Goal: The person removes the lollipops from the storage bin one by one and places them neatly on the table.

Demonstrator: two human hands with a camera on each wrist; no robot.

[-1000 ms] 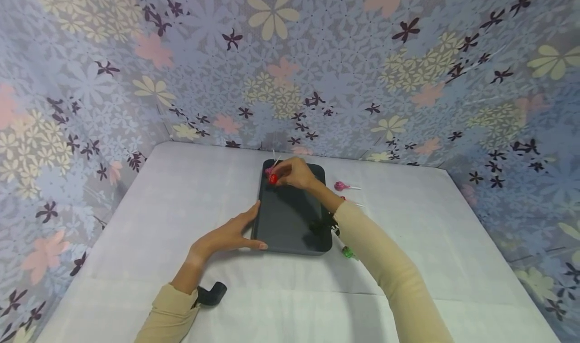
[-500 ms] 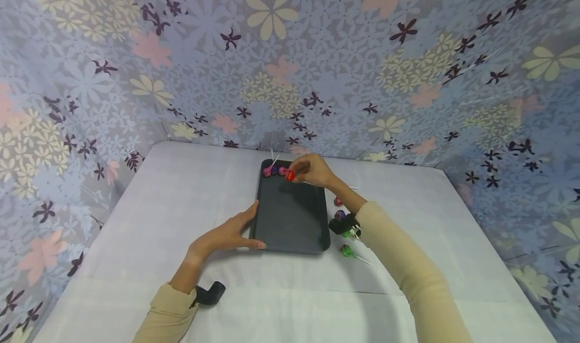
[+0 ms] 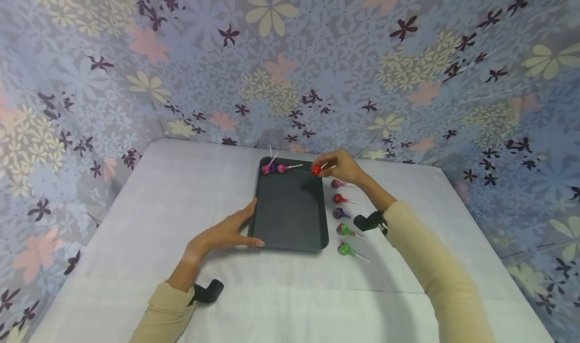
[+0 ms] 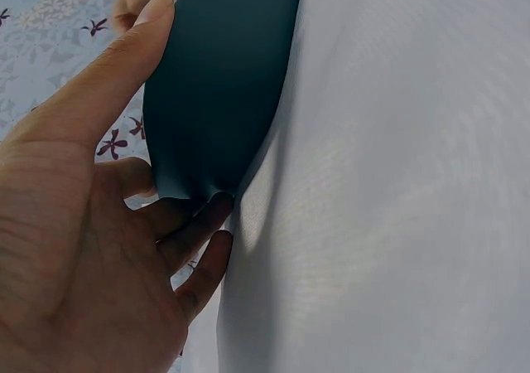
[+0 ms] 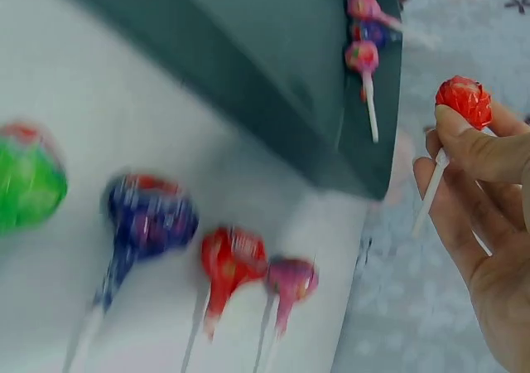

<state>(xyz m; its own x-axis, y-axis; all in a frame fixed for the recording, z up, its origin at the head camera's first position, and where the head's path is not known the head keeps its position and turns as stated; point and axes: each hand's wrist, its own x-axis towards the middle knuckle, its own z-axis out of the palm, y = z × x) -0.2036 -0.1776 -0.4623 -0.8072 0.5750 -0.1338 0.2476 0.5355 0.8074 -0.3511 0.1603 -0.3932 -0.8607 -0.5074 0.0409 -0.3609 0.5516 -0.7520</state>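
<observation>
In the head view, my left hand (image 3: 224,232) rests against the near left corner of a dark grey tray (image 3: 290,214), thumb and fingers spread along its sides. The left wrist view shows these fingertips (image 4: 217,207) touching the tray's outer wall. My right hand (image 3: 341,165) pinches a red-wrapped lollipop (image 3: 315,169) between thumb and fingers, above the tray's far right corner. Its white stick points down in the right wrist view. Inside the tray's far left corner lie a pink lollipop (image 3: 265,169), a purple one (image 3: 273,167) and another pink one (image 3: 281,168).
Right of the tray, several lollipops lie in a column on the white tablecloth (image 3: 190,182): pink (image 3: 335,183), red (image 3: 338,198), purple (image 3: 338,213) and green (image 3: 345,249). Flower-patterned fabric (image 3: 272,81) stands behind the table. Both wrists wear black camera mounts.
My right hand has moved right from the tray's far left corner, carrying the red lollipop along. The lollipops in the tray and beside it are uncovered. My left hand stays put.
</observation>
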